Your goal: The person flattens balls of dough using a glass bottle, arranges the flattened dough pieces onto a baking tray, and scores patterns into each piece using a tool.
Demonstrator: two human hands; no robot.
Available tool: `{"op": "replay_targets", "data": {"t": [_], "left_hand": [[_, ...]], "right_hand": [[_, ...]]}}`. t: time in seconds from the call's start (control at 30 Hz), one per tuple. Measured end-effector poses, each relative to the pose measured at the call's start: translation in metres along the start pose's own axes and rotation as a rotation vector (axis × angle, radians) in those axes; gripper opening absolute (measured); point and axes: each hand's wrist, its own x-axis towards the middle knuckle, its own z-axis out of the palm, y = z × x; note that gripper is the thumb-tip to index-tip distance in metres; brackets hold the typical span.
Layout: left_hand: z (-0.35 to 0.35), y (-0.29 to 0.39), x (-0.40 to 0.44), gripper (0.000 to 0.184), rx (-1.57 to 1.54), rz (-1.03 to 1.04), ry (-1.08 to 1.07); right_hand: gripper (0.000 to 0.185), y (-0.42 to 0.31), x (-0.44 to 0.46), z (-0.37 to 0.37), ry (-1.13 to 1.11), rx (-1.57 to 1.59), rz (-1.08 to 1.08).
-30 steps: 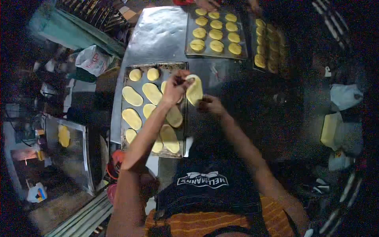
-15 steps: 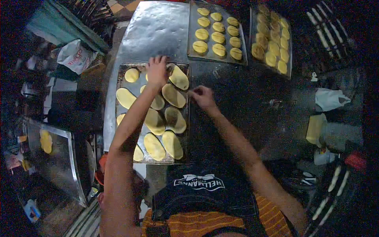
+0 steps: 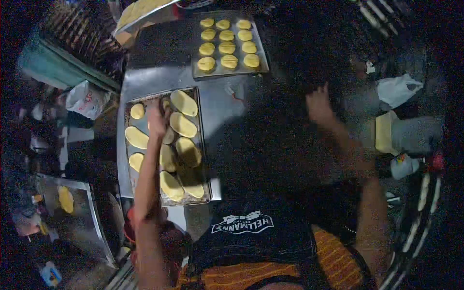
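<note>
While the left hand (image 3: 157,118) is placed over the far part of the near baking tray (image 3: 202,145), its grip cannot be determined: the fingers are blurred, and whether any dough is pinched or touched cannot be told. The right hand (image 3: 319,104) is found raised well to the right of that tray, its fingers loosely parted, with nothing seen in them.

On the near tray, flattened dough ovals (image 3: 183,124) are laid close together, mostly slantwise, presumably so that their length can be fitted in. A round dough piece (image 3: 137,111) is noted at the far left corner, to the left of the left hand. The tray is set lengthwise before the body, probably for easy reach. On the far tray (image 3: 232,75), creased dough rounds (image 3: 229,61) are arranged in three columns of four, apparently spaced to be kept apart. Both trays are supported by the metal surface (image 3: 220,106).

Compared with the earlier frame, the right hand has been moved from beside the near tray's right edge to well away from it; the left hand is still held over the far part. The third tray, formerly seen right of the far tray, is no longer observed there. A tilted tray of dough (image 3: 140,13) is now visible at the upper left; whether it is the same one cannot be confirmed.
</note>
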Motion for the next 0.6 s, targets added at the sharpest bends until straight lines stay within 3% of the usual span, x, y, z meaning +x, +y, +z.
{"op": "replay_targets", "data": {"t": [0.03,0.1,0.13,0.2,0.3,0.37,0.47,0.53,0.6], "left_hand": [[0.004,0.024,-0.010,0.056,-0.294,0.049,0.063],[0.011,0.083,-0.029,0.054,-0.514,-0.368,-0.180],[0.024,0.111,-0.044,0.051,-0.670,-0.434,-0.166],[0.060,0.159,-0.067,0.048,-0.643,-0.331,-0.127],[0.103,0.221,-0.091,0.038,-0.478,-0.360,-0.213],[0.139,0.246,-0.104,0.034,-0.359,-0.146,-0.171],[0.159,0.309,-0.105,0.036,-0.334,-0.178,-0.185],[0.193,0.299,-0.111,0.033,-0.214,-0.186,-0.282],[0.213,0.298,-0.121,0.033,-0.135,-0.142,-0.200]], "right_hand": [[0.034,0.013,-0.016,0.004,-0.108,0.065,0.012],[0.033,0.034,-0.033,-0.006,-0.381,0.258,0.070],[0.033,0.044,-0.043,-0.010,-0.516,0.366,0.123],[0.033,0.062,-0.057,-0.020,-0.740,0.567,0.246],[0.033,0.078,-0.090,-0.025,-0.925,0.828,0.385],[0.033,0.073,-0.113,-0.027,-0.892,0.921,0.447],[0.042,0.044,-0.154,-0.021,-0.733,0.978,0.518],[0.047,0.028,-0.182,-0.007,-0.834,1.366,0.624],[0.046,-0.002,-0.211,-0.006,-0.556,1.579,0.671]]}}
